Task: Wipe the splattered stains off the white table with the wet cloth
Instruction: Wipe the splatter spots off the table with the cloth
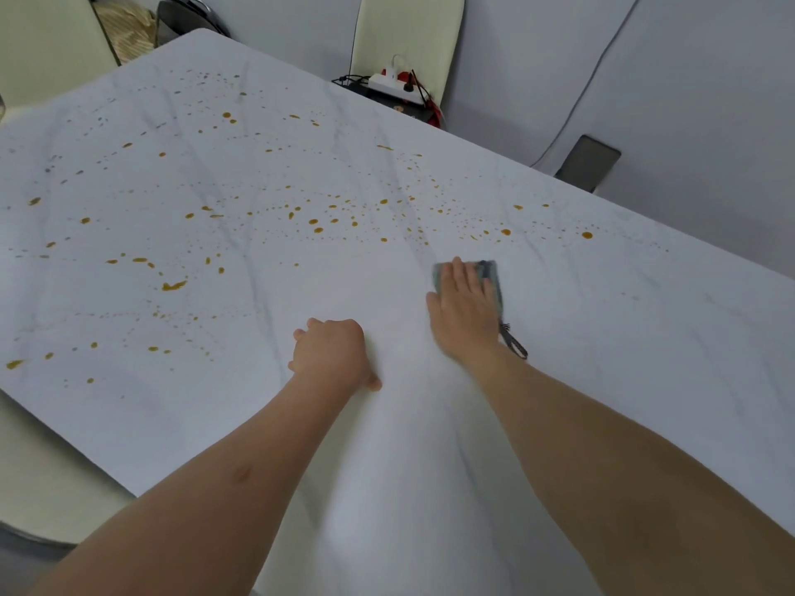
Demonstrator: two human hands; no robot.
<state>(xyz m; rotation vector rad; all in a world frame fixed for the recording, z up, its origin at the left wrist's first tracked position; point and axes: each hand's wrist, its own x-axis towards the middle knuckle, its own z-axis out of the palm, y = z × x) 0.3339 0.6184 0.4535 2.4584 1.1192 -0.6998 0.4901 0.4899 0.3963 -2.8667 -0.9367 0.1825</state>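
From where I watch, the folded grey-green wet cloth (490, 279) lies flat on the white marble-patterned table (645, 337), a little toward 2 o'clock of the picture's centre, with a thin dark hanging loop (514, 342) trailing from it toward 5 o'clock. My right hand (466, 303) lies spread on top of it, fingers straight and pressing down rather than curled round it, so the cloth is pinned under the palm, not gripped. I judge the cloth to be soft, limp and light, heavier with water, and likely to bunch or slide out if pushed from one edge only; the surest hold is as it is now, a flat palm over its middle with the fingers reaching its far edge, and the loop left alone. The smooth tabletop looks slippery when wet, so the cloth should glide easily under steady pressure. My left hand (331, 352), at about 6 o'clock from centre, rests on the table with fingers curled under and the thumb out, holding nothing that I can see. The orange-brown splattered stains (314, 221) spread from 12 o'clock round to 9 o'clock, the nearest just beyond the cloth's far edge; the patch round both hands looks free of them. Beyond the table at 1 o'clock a white power strip with plugs (393, 86) sits on a pale chair (408, 28).
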